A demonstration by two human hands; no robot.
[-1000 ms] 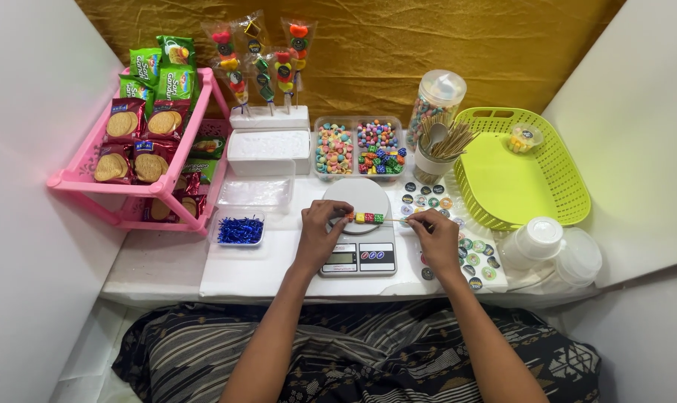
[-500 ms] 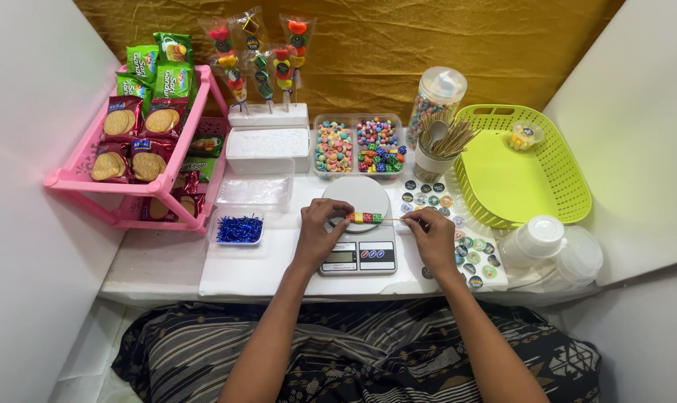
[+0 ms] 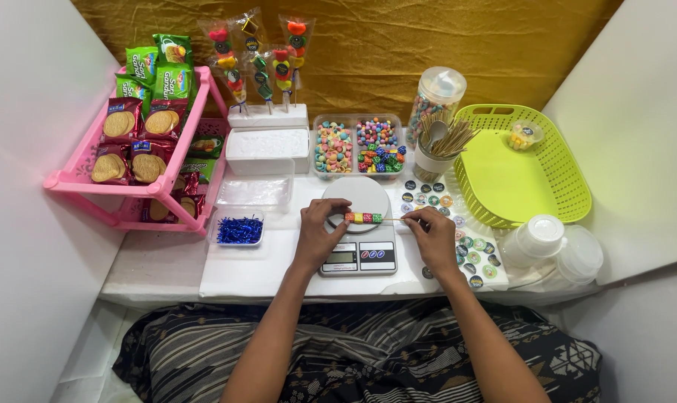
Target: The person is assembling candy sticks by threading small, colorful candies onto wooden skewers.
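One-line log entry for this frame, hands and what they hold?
left hand: on candy skewer | right hand: holds stick end | skewer: over kitchen scale

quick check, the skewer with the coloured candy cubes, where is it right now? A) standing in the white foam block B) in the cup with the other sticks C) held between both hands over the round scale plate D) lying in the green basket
C: the left hand and right hand hold the skewer level between them, just above the scale plate.
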